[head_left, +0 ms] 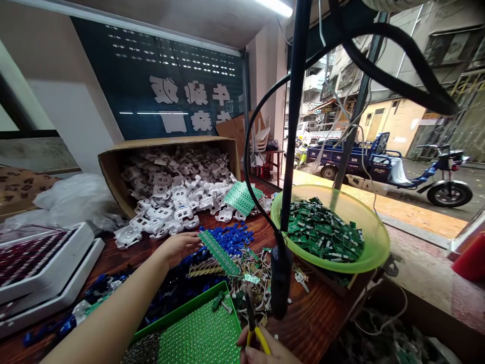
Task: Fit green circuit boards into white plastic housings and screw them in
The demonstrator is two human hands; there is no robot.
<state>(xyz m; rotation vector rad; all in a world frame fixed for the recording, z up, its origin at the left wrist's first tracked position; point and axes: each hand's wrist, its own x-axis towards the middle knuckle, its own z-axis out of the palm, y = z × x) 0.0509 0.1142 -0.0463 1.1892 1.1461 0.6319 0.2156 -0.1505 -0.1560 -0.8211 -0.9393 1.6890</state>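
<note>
The left hand [187, 247] pinches a green circuit-board strip [219, 254] by one end, probably to leave its length exposed toward the right hand [267, 351], which is wrapped around yellow-handled pliers [261, 341]. A green tray [182, 310] sits just left of the right hand — likely for easy reach. The strip, long, narrow and flat with rows of pale marks, slants rightward from the left hand.

The bare, outstretched left forearm [125, 301] slants inward, its bare left hand [185, 247] pinching at the fingertips. The bare right hand [267, 350], low and central, curls in a grip.
</note>
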